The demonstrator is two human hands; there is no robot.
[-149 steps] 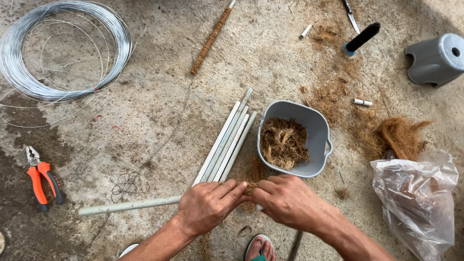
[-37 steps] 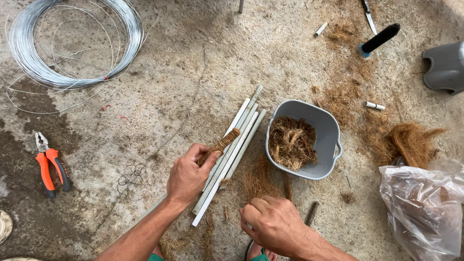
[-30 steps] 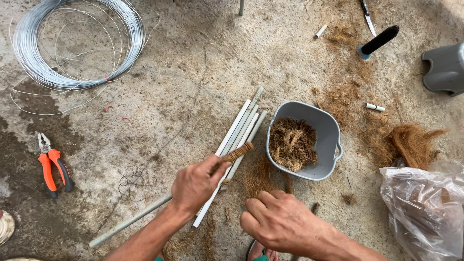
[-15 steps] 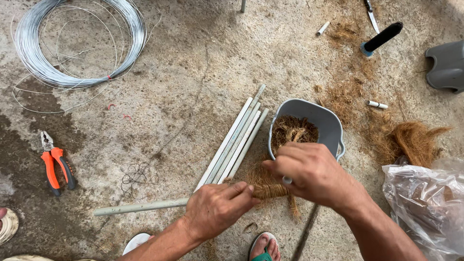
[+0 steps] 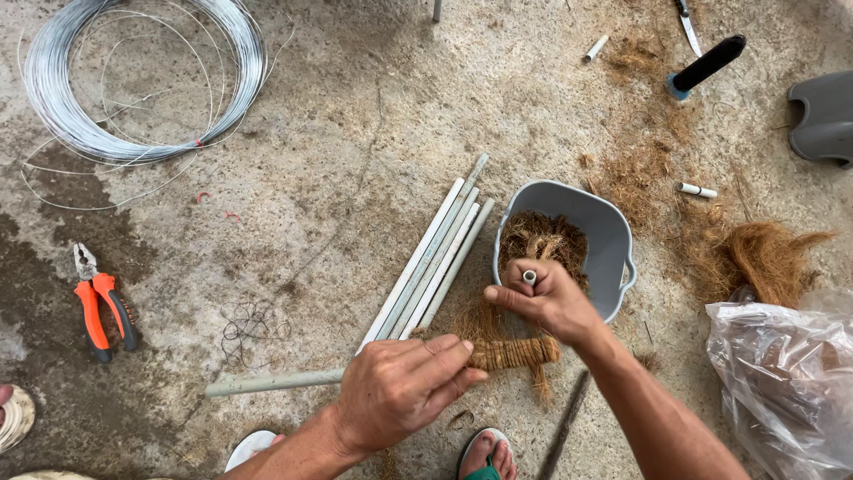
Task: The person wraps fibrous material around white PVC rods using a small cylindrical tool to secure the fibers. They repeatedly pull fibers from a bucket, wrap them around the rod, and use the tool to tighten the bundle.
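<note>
R hand [image 5: 546,298] now raised over bucket [image 5: 613,236], grip pinching wire; L hand [image 5: 400,387] still clenched on fibre-wrapped pipe [image 5: 511,353].

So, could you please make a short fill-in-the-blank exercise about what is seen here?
1. The left hand holds a thin pipe wrapped at one end with brown ____.
2. The grey tub behind the right hand contains loose ____.
3. The pliers on the floor have ____ handles.
4. The wire coil lies at the top ____ of the view.

Missing words: fibre; fibre; orange; left
</note>
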